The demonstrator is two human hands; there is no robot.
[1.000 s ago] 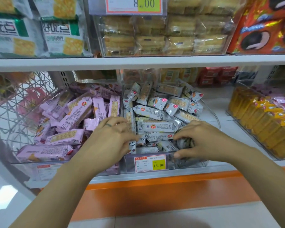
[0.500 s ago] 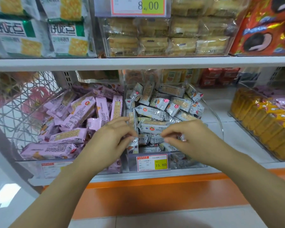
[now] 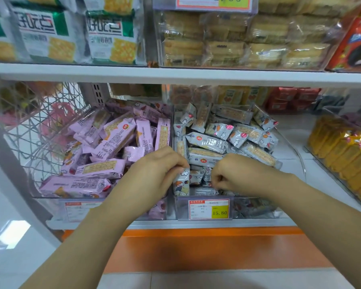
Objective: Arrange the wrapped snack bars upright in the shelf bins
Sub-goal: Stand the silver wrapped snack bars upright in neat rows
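Observation:
Two clear bins sit side by side on the lower shelf. The left bin (image 3: 50, 202) holds a loose heap of pink wrapped bars (image 3: 113, 140). The right bin (image 3: 256, 209) holds grey-white wrapped bars (image 3: 208, 142), most lying flat. My left hand (image 3: 154, 174) grips one grey-white bar (image 3: 181, 182) that stands upright at the front left corner of the right bin. My right hand (image 3: 231, 174) is curled just to its right, fingertips pinching the end of another grey-white bar (image 3: 204, 189) low at the bin's front.
A price tag reading 15.80 (image 3: 208, 209) hangs on the right bin's front. A wire basket (image 3: 29, 126) stands at the left, yellow packs in a clear bin (image 3: 346, 155) at the right. The upper shelf edge (image 3: 175, 73) overhangs the bins, with cracker packs above.
Both hands have drawn together at the front of the right bin. My left hand has taken hold of an upright grey-white bar, and my right hand has curled tighter and slid left.

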